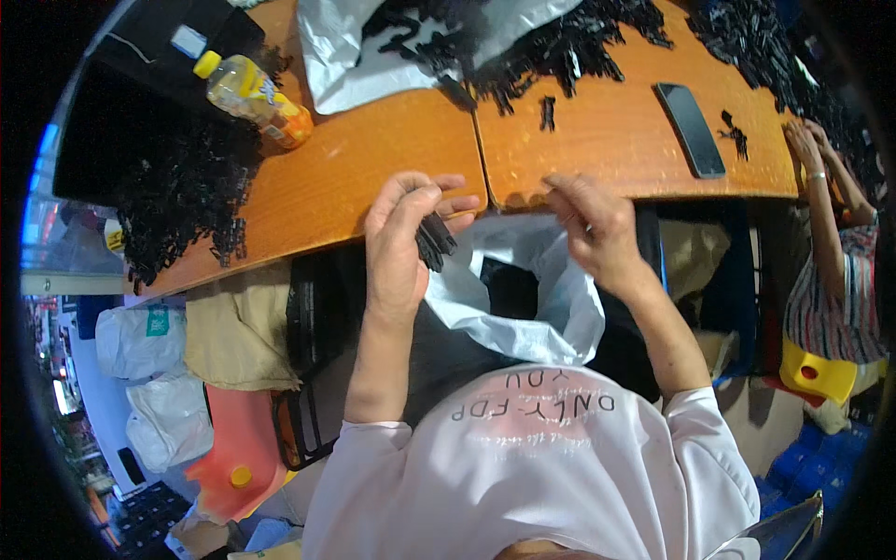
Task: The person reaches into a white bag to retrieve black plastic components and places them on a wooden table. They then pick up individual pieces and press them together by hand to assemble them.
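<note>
- Head view: the left hand grips a small bunch of black sticks, fingers curled tight around it, just above the open white bag at the bench edge
- The right hand pinches the bag's rim, fingers closed on the plastic
- Piles of black sticks, a phone and a yellow bottle lie on the bench

Bright even overhead light, soft glare on orange bench, heavy fisheye bend, black vignette corners, edges kinda soft.
</note>
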A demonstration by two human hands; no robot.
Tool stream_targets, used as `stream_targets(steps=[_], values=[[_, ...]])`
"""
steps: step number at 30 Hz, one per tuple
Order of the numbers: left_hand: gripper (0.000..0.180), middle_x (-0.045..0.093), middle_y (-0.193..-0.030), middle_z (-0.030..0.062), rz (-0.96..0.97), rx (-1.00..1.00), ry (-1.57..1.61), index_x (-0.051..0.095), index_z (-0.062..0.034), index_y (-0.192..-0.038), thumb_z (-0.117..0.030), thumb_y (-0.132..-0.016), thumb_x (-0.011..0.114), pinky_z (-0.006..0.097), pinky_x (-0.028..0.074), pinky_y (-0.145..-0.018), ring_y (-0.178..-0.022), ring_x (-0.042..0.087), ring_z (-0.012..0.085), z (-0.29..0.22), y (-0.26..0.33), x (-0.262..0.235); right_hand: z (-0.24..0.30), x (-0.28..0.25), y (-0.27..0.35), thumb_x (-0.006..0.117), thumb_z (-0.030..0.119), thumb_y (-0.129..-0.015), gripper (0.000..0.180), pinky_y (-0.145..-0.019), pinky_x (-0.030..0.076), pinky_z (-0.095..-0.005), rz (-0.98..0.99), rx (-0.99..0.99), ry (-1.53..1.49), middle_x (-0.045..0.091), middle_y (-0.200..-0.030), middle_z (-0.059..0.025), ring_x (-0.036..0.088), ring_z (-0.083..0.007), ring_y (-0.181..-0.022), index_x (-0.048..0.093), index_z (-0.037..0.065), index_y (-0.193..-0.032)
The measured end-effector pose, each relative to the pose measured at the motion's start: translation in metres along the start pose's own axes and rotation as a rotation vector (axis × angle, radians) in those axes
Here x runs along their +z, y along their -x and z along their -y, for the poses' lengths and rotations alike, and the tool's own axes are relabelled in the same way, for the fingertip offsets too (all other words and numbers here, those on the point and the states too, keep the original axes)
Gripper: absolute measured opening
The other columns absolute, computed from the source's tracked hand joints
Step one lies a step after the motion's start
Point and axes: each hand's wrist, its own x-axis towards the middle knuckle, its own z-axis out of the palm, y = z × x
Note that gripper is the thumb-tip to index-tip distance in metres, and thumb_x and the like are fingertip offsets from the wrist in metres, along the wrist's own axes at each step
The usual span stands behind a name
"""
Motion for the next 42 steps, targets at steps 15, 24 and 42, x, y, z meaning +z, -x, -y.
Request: stream_targets(steps=[15,24,42], values=[[0.03,0.067,-0.124,0.007,0.34,0.843,-1.709,0.071,-0.0113,-0.115,-0.005,-0.087,0.061,0.04,0.053,-0.089,-0.105,0.066,0.029,-0.016,-0.156,0.009,-0.06,0.006,-0.061,0.061,0.011,-0.085,0.012,-0.066,0.053,-0.0447,0.029,0.067,0.626,0.062,-0.086,-0.0153,0.065,-0.0356,-0.081,0.061,0.003,-0.093],[0.024,0.074,-0.085,0.0112,0.113,0.852,-1.223,0.074,-0.0032,-0.107,-0.017,-0.087,0.072,0.031,0.052,-0.065,-0.075,0.071,0.0227,0.003,-0.11,-0.021,-0.033,-0.025,-0.026,0.058,-0.001,-0.081,0.019,-0.066,0.053,-0.0447,0.073,-0.097,0.502,0.062,-0.086,-0.0171,0.064,-0.0383,-0.079,0.06,0.002,-0.1],[0.029,0.057,-0.079,0.0011,0.678,0.145,-0.777,0.072,0.0011,-0.097,-0.015,-0.075,0.082,0.024,0.042,-0.066,-0.073,0.055,0.0096,0.005,0.002,-0.011,0.02,-0.004,0.028,0.07,0.001,-0.082,0.016,-0.062,0.048,-0.0364,0.187,0.064,-0.333,0.062,-0.081,-0.016,0.062,-0.0311,-0.069,0.063,-0.002,-0.095]])
